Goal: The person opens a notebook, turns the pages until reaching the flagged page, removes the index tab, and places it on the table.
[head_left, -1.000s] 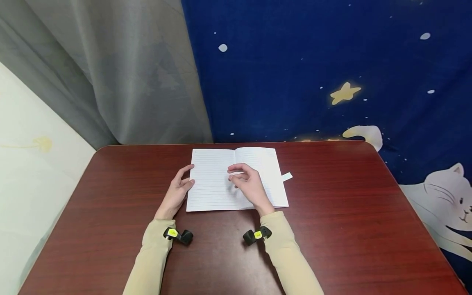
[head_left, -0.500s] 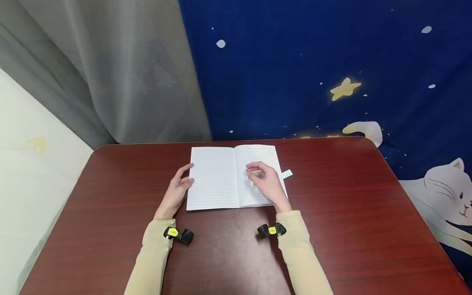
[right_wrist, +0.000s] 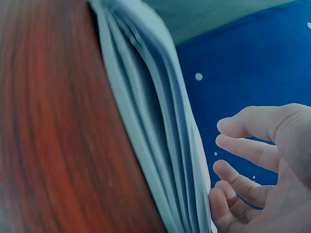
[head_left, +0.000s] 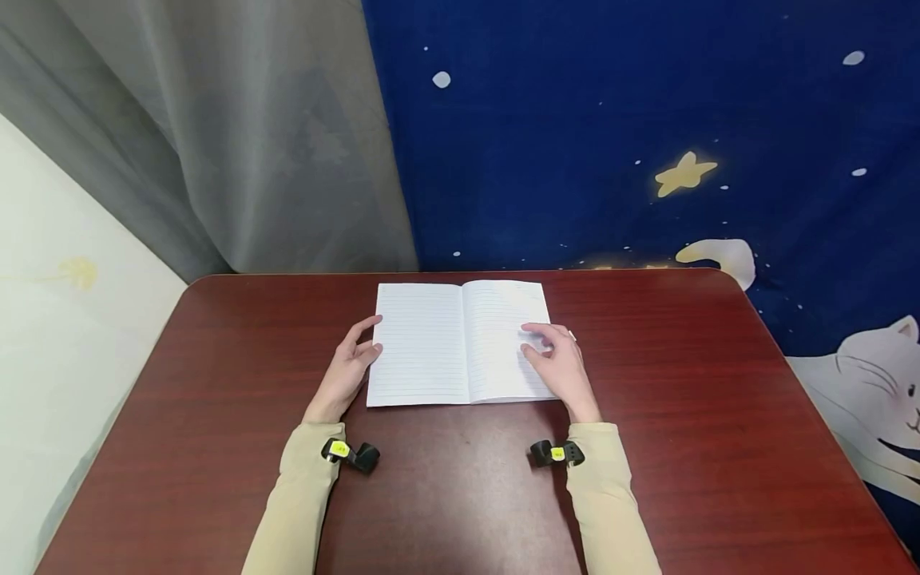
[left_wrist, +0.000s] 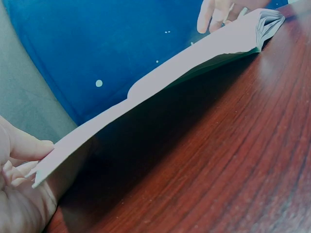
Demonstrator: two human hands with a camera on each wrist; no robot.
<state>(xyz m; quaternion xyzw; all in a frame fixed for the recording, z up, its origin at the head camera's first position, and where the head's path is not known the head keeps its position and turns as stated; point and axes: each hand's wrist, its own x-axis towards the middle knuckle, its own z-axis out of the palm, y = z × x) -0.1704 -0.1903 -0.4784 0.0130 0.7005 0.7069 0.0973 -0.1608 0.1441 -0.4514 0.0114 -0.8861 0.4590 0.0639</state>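
Note:
An open lined notebook [head_left: 420, 355] lies on the brown table, its pages blank. My left hand [head_left: 343, 374] grips its left edge; in the left wrist view the thumb [left_wrist: 31, 147] presses on top while fingers pass beneath. That edge is lifted off the tabletop, and a dark gap shows under the notebook [left_wrist: 180, 65]. Over the right page's outer edge hovers my right hand [head_left: 563, 369], its fingers loosely bent and apart, holding nothing. In the right wrist view, the right hand [right_wrist: 262, 170] is beside the fanned page edges [right_wrist: 160, 111]. The white tab [head_left: 573, 336] is mostly hidden behind this hand.
The red-brown table [head_left: 460, 487] extends to both sides and toward me. Behind it hang a grey curtain [head_left: 287, 160] and a dark blue curtain [head_left: 539, 144] with stars and a white cat [head_left: 877, 375]. A black camera strap [head_left: 557, 454] circles each wrist.
My right hand has moved right, from the notebook's middle across the right page to its outer edge, with its fingers spreading apart. My left hand keeps its grip on the left edge.

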